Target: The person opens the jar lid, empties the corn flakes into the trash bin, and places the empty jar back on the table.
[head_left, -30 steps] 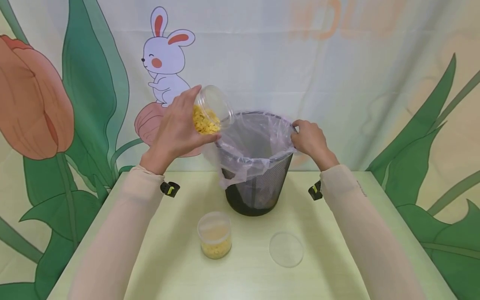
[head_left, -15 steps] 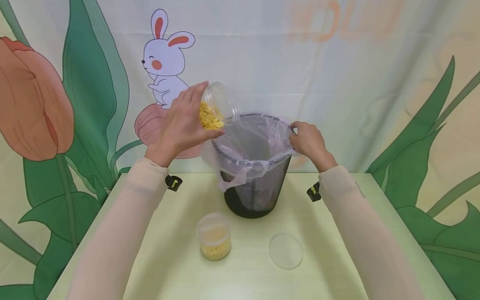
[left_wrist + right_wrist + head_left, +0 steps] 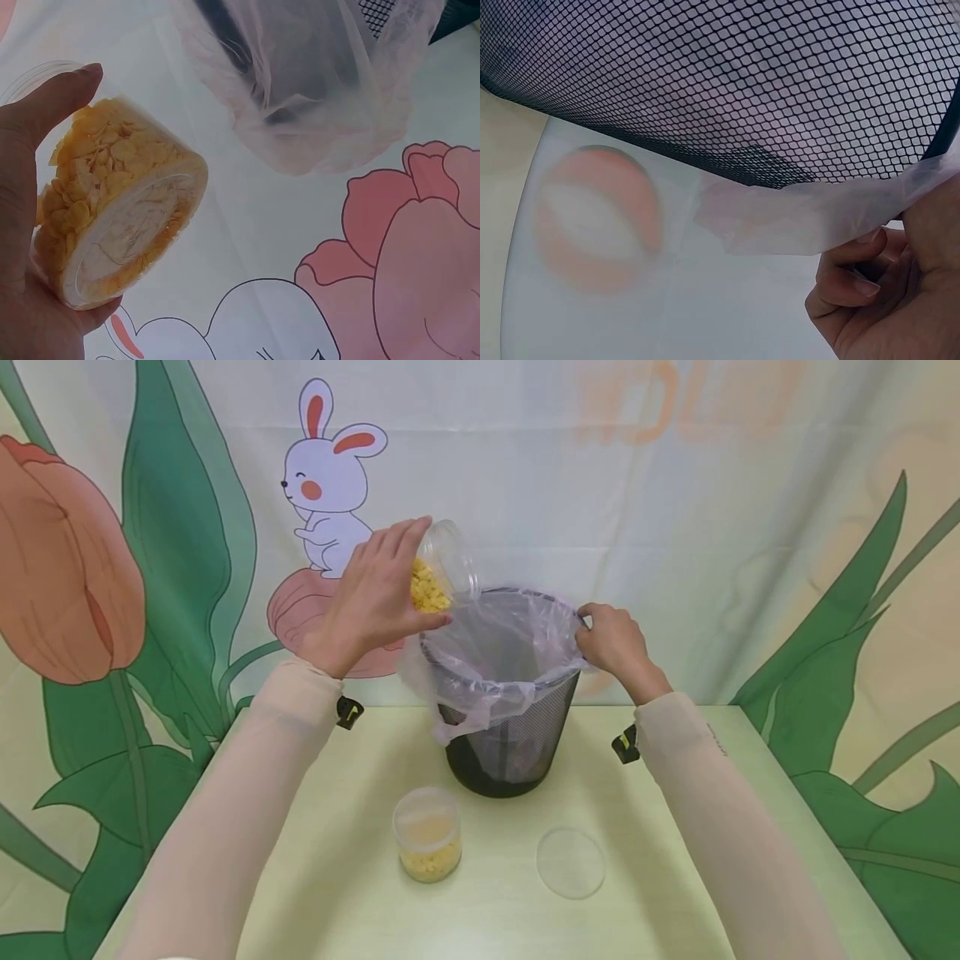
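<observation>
My left hand [image 3: 375, 589] holds a clear plastic jar [image 3: 452, 556] tipped on its side, its mouth facing right at the bin's left rim. Yellow flakes [image 3: 120, 154] fill much of the jar in the left wrist view, lying against its base and lower side. The black mesh waste bin [image 3: 536, 727] stands on the table with a thin translucent pinkish bin liner [image 3: 498, 703] folded over its rim. At the bin's right side my right hand [image 3: 618, 643] grips the rim and liner; its fingers [image 3: 847, 289] look curled in the right wrist view.
Nearer on the table [image 3: 480, 927] stands a second clear jar [image 3: 427, 839], upright, with yellow flakes in its lower part. To its right a clear round lid [image 3: 570, 862] lies flat. A printed cloth backdrop [image 3: 510, 468] hangs right behind the bin.
My left hand has carried the tipped jar right and slightly up, towards the bin's opening. The bin and my right hand have shifted slightly left. The second jar and lid stay put.
</observation>
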`<move>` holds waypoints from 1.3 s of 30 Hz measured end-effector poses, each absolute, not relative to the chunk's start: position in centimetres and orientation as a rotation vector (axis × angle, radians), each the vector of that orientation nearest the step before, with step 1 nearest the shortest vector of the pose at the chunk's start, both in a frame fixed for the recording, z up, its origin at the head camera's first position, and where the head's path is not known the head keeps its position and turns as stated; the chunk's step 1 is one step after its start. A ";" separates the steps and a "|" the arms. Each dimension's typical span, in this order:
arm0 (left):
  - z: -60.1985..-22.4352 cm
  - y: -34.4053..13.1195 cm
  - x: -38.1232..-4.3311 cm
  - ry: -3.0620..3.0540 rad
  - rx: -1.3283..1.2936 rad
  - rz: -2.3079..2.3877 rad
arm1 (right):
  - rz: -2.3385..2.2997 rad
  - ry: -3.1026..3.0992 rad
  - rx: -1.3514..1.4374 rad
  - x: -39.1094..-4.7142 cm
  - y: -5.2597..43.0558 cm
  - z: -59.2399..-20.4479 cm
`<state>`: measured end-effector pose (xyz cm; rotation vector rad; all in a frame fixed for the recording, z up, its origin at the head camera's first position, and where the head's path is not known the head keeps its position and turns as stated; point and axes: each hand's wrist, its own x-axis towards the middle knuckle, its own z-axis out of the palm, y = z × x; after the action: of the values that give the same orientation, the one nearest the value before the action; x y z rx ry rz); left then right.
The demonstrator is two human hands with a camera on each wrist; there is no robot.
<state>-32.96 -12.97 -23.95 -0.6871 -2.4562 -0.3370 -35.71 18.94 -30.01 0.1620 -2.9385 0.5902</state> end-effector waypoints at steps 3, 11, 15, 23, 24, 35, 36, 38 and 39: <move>-23.8 -12.9 -33.2 -2.480 -0.698 -0.293 | 0.588 -2.937 0.166 -35.7 19.0 -30.0; -23.4 -12.5 -33.6 -2.518 -0.718 -0.193 | 0.579 -2.938 0.169 -35.8 19.1 -30.0; -23.4 -12.3 -33.8 -2.530 -0.726 -0.170 | 0.581 -2.936 0.169 -35.8 19.1 -30.0; -23.2 -11.9 -34.1 -2.527 -0.755 -0.117 | 0.580 -2.936 0.180 -35.8 19.1 -30.1; -23.2 -11.9 -34.2 -2.525 -0.758 -0.110 | 0.581 -2.937 0.179 -35.8 19.1 -30.1; -23.2 -11.3 -34.4 -2.539 -0.769 -0.076 | 0.582 -2.932 0.167 -35.7 19.4 -30.0; -23.2 -11.3 -34.5 -2.541 -0.767 -0.073 | 0.583 -2.931 0.168 -35.7 19.3 -30.0; -23.3 -11.3 -34.5 -2.545 -0.763 -0.068 | 0.587 -2.932 0.171 -35.7 19.3 -30.0; -23.3 -11.2 -34.4 -2.552 -0.760 -0.066 | 0.588 -2.933 0.170 -35.7 19.3 -30.0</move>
<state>-34.43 -11.25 -23.29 -0.7600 -2.5522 -0.0656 -35.65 19.26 -29.97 0.1698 -2.9329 0.5881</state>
